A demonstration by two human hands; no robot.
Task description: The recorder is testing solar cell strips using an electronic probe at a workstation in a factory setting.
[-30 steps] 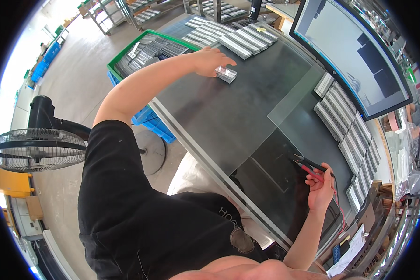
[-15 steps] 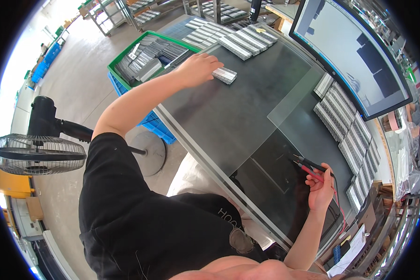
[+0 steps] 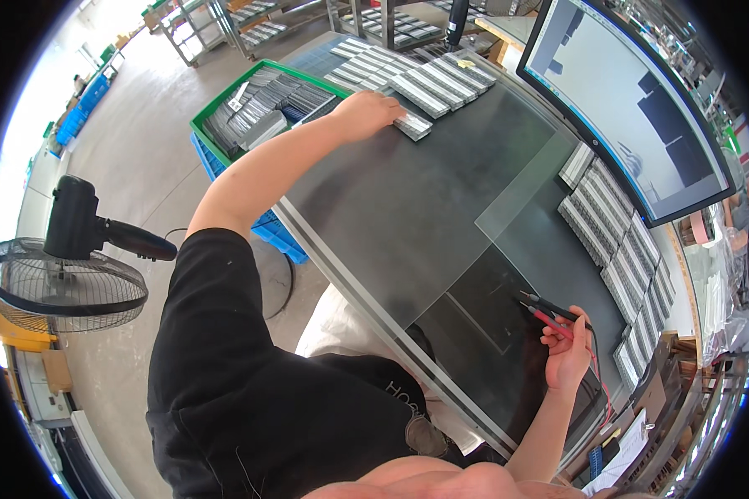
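Note:
My left hand (image 3: 368, 111) reaches far across the dark table (image 3: 408, 208) and rests on a flat grey rectangular block (image 3: 411, 125), fingers curled over its near end. Rows of similar grey blocks (image 3: 429, 79) lie just beyond it. My right hand (image 3: 567, 353) hovers near the table's right front and holds a red probe and a black probe (image 3: 545, 312) together, tips pointing left over a dark panel (image 3: 483, 320). A red wire trails from the probes toward the table edge.
A large monitor (image 3: 632, 100) stands at the back right, with more grey blocks (image 3: 616, 241) stacked below it. A green crate (image 3: 258, 104) of grey blocks sits on blue crates left of the table. A floor fan (image 3: 66, 279) stands at left.
My left hand has slid left and nearer along the table with the grey block under it. My right hand with the probes has stayed in place.

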